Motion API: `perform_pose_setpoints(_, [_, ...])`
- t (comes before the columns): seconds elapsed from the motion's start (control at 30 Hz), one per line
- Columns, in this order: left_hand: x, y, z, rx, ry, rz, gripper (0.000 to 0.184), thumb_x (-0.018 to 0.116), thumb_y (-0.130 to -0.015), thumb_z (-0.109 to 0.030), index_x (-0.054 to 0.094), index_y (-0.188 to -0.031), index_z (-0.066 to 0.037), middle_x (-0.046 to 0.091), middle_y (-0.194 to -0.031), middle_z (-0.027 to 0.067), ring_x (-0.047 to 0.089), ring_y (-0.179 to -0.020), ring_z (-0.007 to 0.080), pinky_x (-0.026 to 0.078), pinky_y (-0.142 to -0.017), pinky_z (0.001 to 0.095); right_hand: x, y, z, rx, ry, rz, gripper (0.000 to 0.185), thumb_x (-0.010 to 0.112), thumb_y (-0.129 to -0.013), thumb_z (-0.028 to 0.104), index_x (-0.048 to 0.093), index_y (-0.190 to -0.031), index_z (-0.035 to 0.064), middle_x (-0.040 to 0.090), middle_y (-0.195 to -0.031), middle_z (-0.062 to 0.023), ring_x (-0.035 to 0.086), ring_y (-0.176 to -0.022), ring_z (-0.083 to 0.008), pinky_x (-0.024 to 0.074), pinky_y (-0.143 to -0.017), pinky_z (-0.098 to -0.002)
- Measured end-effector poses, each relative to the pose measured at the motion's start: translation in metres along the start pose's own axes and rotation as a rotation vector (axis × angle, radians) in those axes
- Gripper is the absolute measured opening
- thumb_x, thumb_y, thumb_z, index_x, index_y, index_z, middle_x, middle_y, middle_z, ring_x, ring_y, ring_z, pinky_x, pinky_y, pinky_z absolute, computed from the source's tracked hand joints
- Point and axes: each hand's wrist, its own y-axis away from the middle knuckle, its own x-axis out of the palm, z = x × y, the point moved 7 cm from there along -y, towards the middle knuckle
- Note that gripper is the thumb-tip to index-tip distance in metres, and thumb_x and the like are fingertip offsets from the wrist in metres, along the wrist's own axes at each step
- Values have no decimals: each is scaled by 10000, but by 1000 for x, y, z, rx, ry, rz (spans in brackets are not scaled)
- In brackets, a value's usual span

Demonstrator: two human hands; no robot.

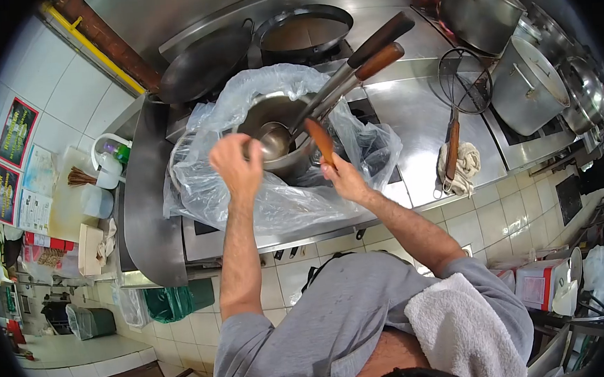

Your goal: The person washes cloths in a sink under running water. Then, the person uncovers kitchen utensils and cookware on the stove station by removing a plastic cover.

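A deep metal pot (pixel 283 167) stands inside a large clear plastic bag (pixel 236 203) whose edges spread around it on the stove. Several long-handled utensils lean in the pot, and the round bowl of a ladle (pixel 274 140) shows at its mouth. My left hand (pixel 236 161) is at the left rim of the ladle bowl, its fingers curled around the edge. On the right, my right hand (pixel 343 177) grips a brown wooden handle (pixel 320 142) that slants up and left over the pot's right side.
Behind the bag sit a dark wok (pixel 206 65) and a pan of brown liquid (pixel 304 33). To the right are a round wire skimmer (pixel 450 135), a crumpled cloth (pixel 462 169) and a lidded pot (pixel 529 87). Bottles (pixel 108 168) stand at the left.
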Motion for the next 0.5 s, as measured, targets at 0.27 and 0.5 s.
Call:
perform_pose_setpoints(0.27, [20,28,-19,64,-110,364,422,789,-574,-371,588,-786,-67,528,-868,47,469,-934,252,253,-960,597,-29,-38,118,-230,1078,-23,186,556,-809,168,540,-967,71,599,-773,-102,627,-746,-305,452,-643,-405])
perform_pose_setpoints(0.5, [20,23,-21,201,-14,258,355,812,-552,-253,556,-714,-67,529,-794,42,470,-847,254,349,-806,439,-27,1,136,-613,858,-374,228,632,-720,125,546,-918,51,493,-939,-108,510,-900,-290,408,-723,-373])
